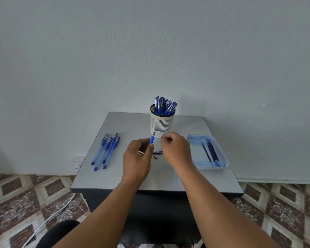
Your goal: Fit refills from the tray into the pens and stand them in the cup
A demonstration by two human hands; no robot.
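Observation:
My left hand (137,158) grips a blue pen (152,139) with its tip pointing up toward the cup. Just to the right of the pen tip, my right hand (175,149) has its fingers curled, and whether they hold anything is hidden. A blue cap (157,152) and a small tip piece (155,156) lie on the table between my hands. The white slotted cup (161,125) stands at the back with several blue pens (164,106) upright in it. Several refills (211,153) lie in the clear tray (191,138) on the right.
Several blue capped pens (106,151) lie in a row on the left of the grey table (168,179). The wall stands just behind the table. A white cable (61,210) runs over the patterned floor at the lower left.

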